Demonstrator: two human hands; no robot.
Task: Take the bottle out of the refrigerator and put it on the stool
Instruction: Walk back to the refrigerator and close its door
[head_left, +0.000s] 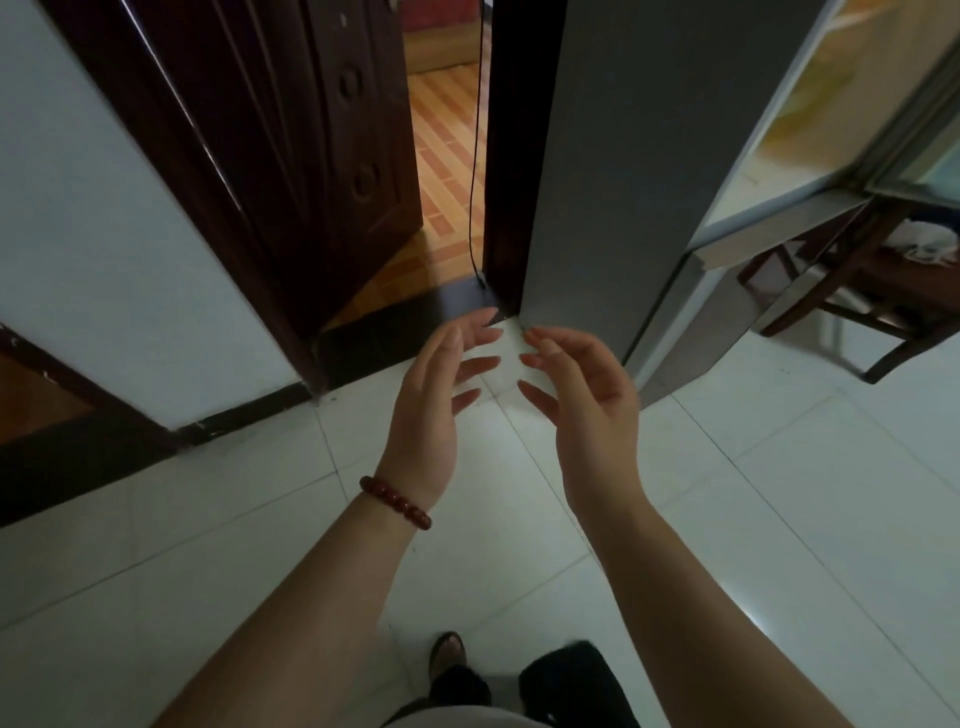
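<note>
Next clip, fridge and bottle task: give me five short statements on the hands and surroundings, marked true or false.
1. Both hands are empty. True: the left hand and right hand hold nothing.
2. The right wrist wears a bead bracelet. False: the bracelet is on the left wrist.
3. The bottle is in view. False: none shows.
4. The dark wooden door stands ajar. True.
5. The refrigerator is left of the doorway. False: it stands to the right.
</note>
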